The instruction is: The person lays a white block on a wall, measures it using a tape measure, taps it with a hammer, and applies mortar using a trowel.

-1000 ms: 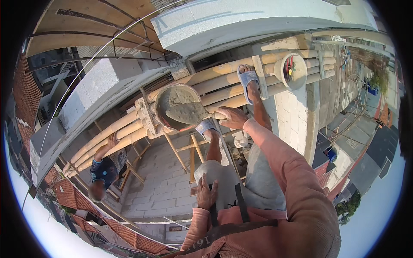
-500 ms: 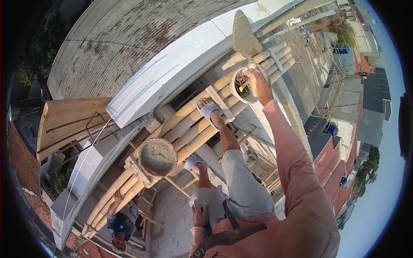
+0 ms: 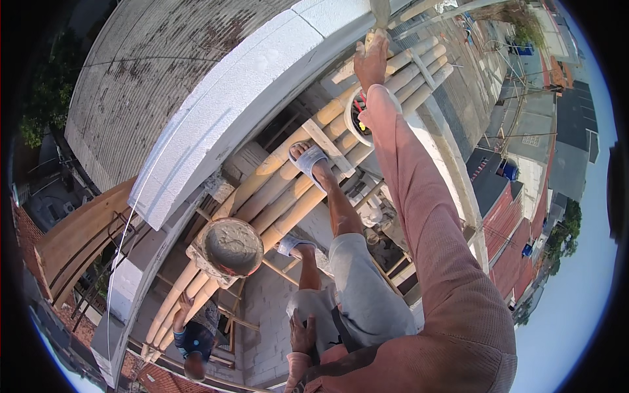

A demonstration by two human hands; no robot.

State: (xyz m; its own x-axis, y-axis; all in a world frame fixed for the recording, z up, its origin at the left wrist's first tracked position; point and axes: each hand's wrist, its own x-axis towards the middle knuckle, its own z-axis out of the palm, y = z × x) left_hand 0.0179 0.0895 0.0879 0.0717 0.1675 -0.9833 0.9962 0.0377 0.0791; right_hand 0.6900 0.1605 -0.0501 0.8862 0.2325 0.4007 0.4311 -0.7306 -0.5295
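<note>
The right hand [image 3: 371, 62] grips a trowel [image 3: 379, 13], its blade running past the hand to the picture's upper edge. Below that hand is a white bucket [image 3: 361, 139] of tools; farther down-left, mortar [image 3: 232, 246]. The left hand [image 3: 303, 335], fingers extended, rests on the thigh [image 3: 310, 302].

Daylight falls on a weathered corrugated roof [image 3: 154, 85], grey buildings [image 3: 552, 173] and green trees [image 3: 560, 239] under blue sky [image 3: 557, 327].
</note>
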